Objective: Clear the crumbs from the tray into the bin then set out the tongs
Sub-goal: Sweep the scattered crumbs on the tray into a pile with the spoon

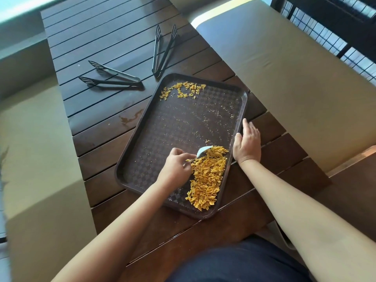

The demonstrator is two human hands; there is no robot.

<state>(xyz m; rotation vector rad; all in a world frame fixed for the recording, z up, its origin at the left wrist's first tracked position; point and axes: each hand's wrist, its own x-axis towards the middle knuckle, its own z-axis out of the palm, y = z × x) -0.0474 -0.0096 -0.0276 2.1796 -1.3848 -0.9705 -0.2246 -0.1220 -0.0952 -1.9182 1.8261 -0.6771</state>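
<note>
Pinching a small pale scraper (202, 152) between curled fingers (180, 153), the left hand (176, 167) works at the top of a long heap of orange crumbs (207, 180) gathered along the near right side of the brown tray (142, 127). The right hand (247, 142) lies flat on the tray's right rim, fingers straight and gripping nothing, apparently steadying it.

The heap sits just beside the low rim, so a hard stroke would likely flick flakes over the edge and through the gaps in the slatted bench (97, 47). A second, smaller scatter of crumbs (183, 90) at the far corner is not yet gathered and could be missed. Fine specks dot the tray's textured middle and may resist the scraper. No bin is in view, so carrying or tipping the tray risks spilling the heap on the way.

Two pairs of black tongs (110, 77) (163, 50) lie on the dark wooden bench beyond the tray, well apart from both hands. A pale stain (130, 118) marks the slats left of the tray. Tan cushioned seating (284, 78) flanks the bench, with dark railings (325, 27) at the upper right.
</note>
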